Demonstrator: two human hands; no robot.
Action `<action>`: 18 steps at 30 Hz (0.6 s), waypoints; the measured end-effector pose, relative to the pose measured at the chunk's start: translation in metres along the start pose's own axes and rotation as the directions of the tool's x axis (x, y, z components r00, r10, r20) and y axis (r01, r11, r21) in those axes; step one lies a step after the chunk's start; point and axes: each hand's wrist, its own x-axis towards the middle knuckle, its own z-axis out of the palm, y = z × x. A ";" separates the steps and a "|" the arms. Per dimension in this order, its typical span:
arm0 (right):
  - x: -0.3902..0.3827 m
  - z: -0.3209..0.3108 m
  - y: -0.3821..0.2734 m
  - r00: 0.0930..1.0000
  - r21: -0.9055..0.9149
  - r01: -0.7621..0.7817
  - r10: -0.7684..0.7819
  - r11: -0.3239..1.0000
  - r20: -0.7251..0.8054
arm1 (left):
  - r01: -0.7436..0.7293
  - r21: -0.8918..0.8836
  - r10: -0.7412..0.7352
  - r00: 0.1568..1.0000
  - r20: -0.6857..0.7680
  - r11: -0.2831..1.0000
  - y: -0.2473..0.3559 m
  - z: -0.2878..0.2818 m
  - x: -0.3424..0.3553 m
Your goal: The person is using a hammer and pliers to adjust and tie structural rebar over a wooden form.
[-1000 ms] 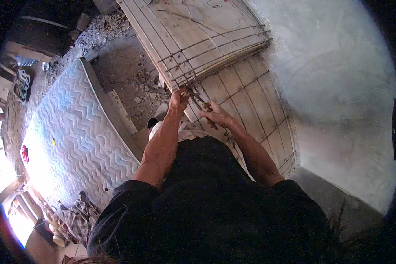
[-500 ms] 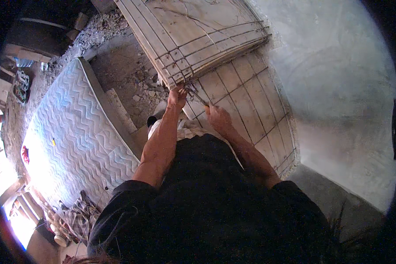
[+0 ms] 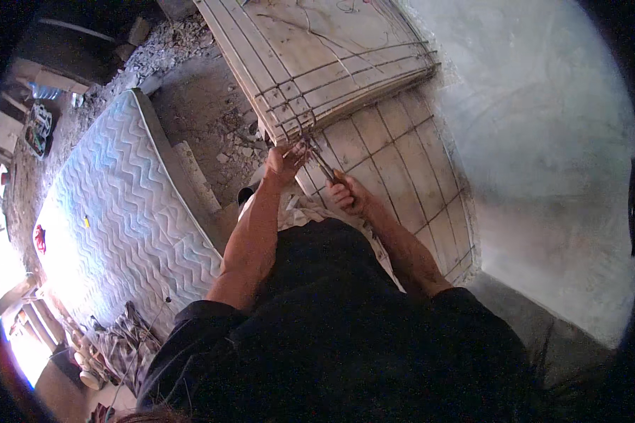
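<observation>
My right hand (image 3: 351,195) is closed round the handle of a slim metal hand tool (image 3: 324,167); its exact kind is unclear. The tool slants up and left, its tip near the lower corner of a grid of steel bars (image 3: 305,113). At that tip, my left hand (image 3: 286,162) has its fingers bent together beside the bar ends. Whatever they pinch is too small to make out. The bars lie over a raised pale board platform (image 3: 353,53), and a second bar grid (image 3: 395,158) covers the lower slope next to it.
A patterned mattress (image 3: 120,211) leans at my left. Beyond it are rubble (image 3: 169,46) and a dirt floor (image 3: 197,99). A smooth grey wall (image 3: 543,141) stands at the right. Thin loose wires (image 3: 310,29) lie on the platform. Crumpled cloth (image 3: 127,345) sits at lower left.
My right hand has drawn slightly down and turned, so its curled fingers now show, with the tool still in it. My left hand has shifted slightly down from the bar corner.
</observation>
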 end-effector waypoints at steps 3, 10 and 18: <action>0.018 -0.007 0.009 0.968 0.070 -0.125 0.106 0.990 0.226 | 0.385 -0.123 -0.118 0.546 0.830 0.915 -0.011 -0.050 0.040; 0.002 -0.001 0.000 0.999 -0.229 0.000 0.011 0.973 0.048 | 0.177 0.013 -0.177 0.976 0.127 0.984 -0.049 0.042 -0.028; 0.010 0.045 0.048 0.500 -0.732 -0.380 -0.791 -0.566 0.352 | 0.078 0.245 -0.022 0.974 -0.224 0.967 -0.066 0.049 0.001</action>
